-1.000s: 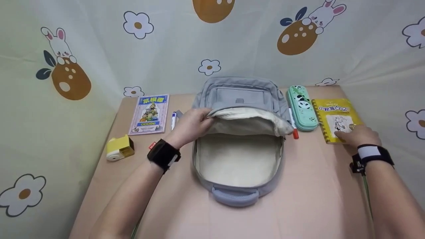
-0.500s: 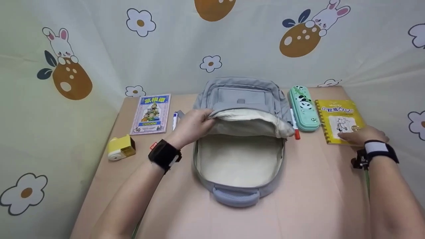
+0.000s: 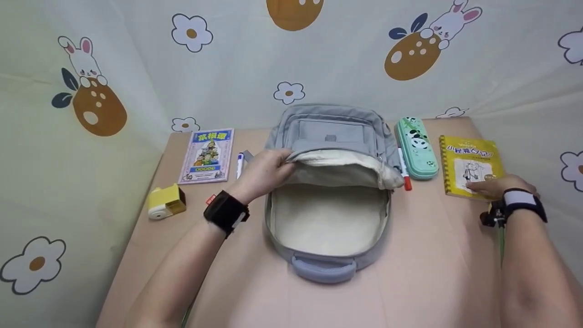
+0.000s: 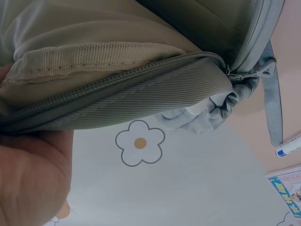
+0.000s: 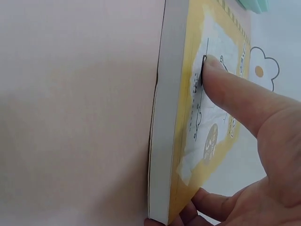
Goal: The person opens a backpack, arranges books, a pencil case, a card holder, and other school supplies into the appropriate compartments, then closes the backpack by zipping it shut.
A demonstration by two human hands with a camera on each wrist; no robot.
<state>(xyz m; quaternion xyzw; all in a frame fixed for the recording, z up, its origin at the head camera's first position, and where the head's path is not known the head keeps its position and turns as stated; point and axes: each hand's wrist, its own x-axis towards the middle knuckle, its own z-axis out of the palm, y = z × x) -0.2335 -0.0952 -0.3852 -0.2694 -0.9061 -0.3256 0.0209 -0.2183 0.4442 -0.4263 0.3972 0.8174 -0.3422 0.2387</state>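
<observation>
A grey backpack lies unzipped in the middle of the table, its pale lining showing. My left hand pinches the edge of its flap and holds it raised, fingers partly hidden by the cloth in the left wrist view. At the right, my right hand grips a yellow book by its right side. In the right wrist view the thumb presses on the cover while the other fingers curl round the book's edge and under it.
Between backpack and yellow book lie a green panda pencil case and a red-capped marker. To the left are a blue-capped marker, a purple-bordered book and a yellow pencil sharpener. Patterned cloth hangs behind the table.
The yellow book has shifted slightly right, away from the pencil case, together with my right hand. My left hand keeps the flap raised in the same place.
</observation>
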